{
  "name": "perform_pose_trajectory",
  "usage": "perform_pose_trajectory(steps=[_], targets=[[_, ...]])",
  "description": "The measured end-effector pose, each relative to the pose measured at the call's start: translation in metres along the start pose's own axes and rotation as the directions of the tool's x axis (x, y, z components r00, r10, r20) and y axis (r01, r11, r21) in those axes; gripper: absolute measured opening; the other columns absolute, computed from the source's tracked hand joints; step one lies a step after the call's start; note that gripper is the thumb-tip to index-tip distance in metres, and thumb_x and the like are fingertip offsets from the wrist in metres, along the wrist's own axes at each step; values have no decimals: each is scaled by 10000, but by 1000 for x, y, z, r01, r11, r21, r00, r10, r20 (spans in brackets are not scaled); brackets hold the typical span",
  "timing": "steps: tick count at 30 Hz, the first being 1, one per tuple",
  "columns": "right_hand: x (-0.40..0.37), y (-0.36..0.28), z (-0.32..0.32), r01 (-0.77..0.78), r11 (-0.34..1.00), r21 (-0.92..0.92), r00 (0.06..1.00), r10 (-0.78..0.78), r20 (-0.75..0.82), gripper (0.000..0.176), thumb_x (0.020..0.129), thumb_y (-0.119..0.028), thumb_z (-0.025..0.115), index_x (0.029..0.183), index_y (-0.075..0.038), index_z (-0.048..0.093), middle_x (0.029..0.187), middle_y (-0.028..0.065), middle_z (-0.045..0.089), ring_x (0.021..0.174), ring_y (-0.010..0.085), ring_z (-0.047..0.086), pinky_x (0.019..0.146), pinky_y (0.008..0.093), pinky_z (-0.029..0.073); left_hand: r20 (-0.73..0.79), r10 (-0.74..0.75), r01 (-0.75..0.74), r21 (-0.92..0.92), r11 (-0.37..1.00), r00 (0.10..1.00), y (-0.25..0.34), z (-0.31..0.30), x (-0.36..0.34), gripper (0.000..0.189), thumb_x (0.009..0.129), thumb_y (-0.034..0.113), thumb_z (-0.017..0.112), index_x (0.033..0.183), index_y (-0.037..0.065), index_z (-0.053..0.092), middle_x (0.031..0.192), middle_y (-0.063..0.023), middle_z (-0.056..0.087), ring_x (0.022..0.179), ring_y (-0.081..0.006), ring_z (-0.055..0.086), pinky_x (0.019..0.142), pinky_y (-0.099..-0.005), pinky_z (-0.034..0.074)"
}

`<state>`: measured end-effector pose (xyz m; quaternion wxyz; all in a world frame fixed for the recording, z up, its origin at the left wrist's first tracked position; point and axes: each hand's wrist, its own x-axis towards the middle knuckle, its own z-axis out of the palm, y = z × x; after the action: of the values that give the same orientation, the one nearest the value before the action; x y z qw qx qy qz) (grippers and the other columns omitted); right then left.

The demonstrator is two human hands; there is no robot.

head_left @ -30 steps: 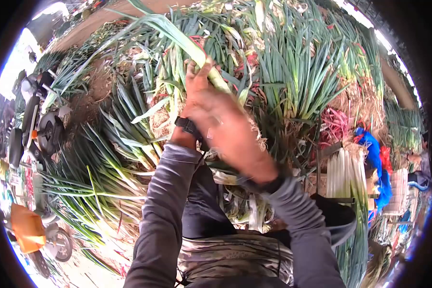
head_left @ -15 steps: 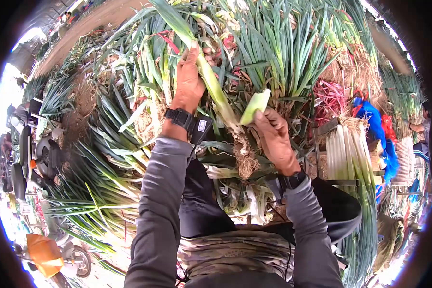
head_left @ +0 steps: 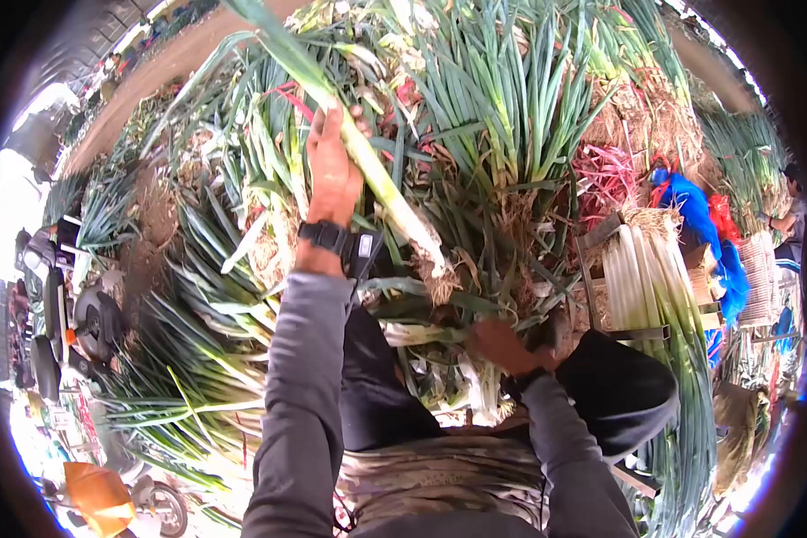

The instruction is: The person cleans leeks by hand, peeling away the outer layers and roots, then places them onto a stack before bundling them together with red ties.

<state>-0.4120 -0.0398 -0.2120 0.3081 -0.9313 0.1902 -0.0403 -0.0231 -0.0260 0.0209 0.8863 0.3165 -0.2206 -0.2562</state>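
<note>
My left hand [head_left: 334,175] is wrapped round the stalk of a long green onion [head_left: 374,170]. Its leaves point to the upper left, and its roots hang at the lower right, with a pale, partly bare base just above them. My right hand [head_left: 502,345] is low, near my lap, below and to the right of those roots, over loose green leaves. It is blurred and its fingers are hard to make out, so whether it holds anything does not show.
Piles of green onions [head_left: 502,99] surround me. At the right, trimmed stalks [head_left: 646,278] lie in a metal frame [head_left: 641,334], beside blue netting [head_left: 699,215]. A motorbike [head_left: 99,314] stands at the left; part of another person [head_left: 787,222] shows at the far right.
My right hand has dropped from beside the stalk toward my lap, and the pale green piece it held is out of sight. My left hand and the onion have shifted slightly left.
</note>
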Motion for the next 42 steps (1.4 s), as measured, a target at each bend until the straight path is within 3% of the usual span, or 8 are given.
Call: perform_pose_trajectory(steps=[6,8,12,13,23,31,39,42], targets=[[88,-102,-112,122,870,477,836,169,-522,267,906,-190,722,1112,-24,685,1088,187,668,1016,362,636,864,450,519,-29,-40,42,65,997,999,-15,6,-9,324,936,123,706,1232,65,587,1017,-75,660,877,-218,630,754,-383,541],[119,-112,-135,128,975,-183,819,-208,-535,348,858,-140,701,1180,-15,656,1130,185,648,1044,332,625,859,415,530,37,-187,188,-28,982,982,-33,-12,-6,482,882,-23,691,1350,41,595,1105,-99,723,888,-235,668,1001,-426,496],[178,-136,-148,141,935,-326,616,-341,-710,416,775,-70,647,1181,2,599,1053,175,620,1063,340,603,939,438,504,205,-116,59,265,962,972,-46,13,-17,509,854,-83,680,1336,40,569,1164,-79,675,1027,-228,653,1045,-421,465],[178,-142,-157,191,926,-326,533,-376,-758,399,773,-65,649,1163,4,599,1036,181,614,1060,346,602,932,433,507,82,-293,293,16,956,952,-40,28,-21,470,882,-52,693,1322,49,562,1145,-62,668,1028,-228,662,1002,-420,489],[160,-123,-136,78,997,29,667,-30,-745,243,808,-94,693,1018,-48,579,972,126,592,909,365,627,759,446,531,106,-290,244,317,917,951,-63,26,-44,430,852,7,769,1225,61,562,1031,-49,666,958,-190,666,879,-342,517],[140,-123,-131,223,966,-128,736,-254,-628,259,794,-79,688,1038,-49,605,925,148,572,861,384,634,748,470,529,27,-333,314,267,911,942,-71,22,-50,394,869,37,769,1215,60,583,1053,-36,646,920,-168,639,816,-325,529],[167,-109,-174,431,824,367,679,-29,-733,188,850,-89,712,995,-25,612,931,201,623,858,376,628,746,418,498,214,-443,419,150,896,871,-43,47,-51,559,976,179,679,1475,42,469,1132,-57,645,1000,-180,613,875,-340,507],[130,-124,-186,400,699,593,855,-51,-517,132,940,-93,684,1014,-9,613,904,114,623,844,201,593,768,368,481,212,-309,295,96,951,927,-42,33,-35,550,984,216,678,1482,91,480,1054,-32,613,916,-161,591,840,-319,511]])
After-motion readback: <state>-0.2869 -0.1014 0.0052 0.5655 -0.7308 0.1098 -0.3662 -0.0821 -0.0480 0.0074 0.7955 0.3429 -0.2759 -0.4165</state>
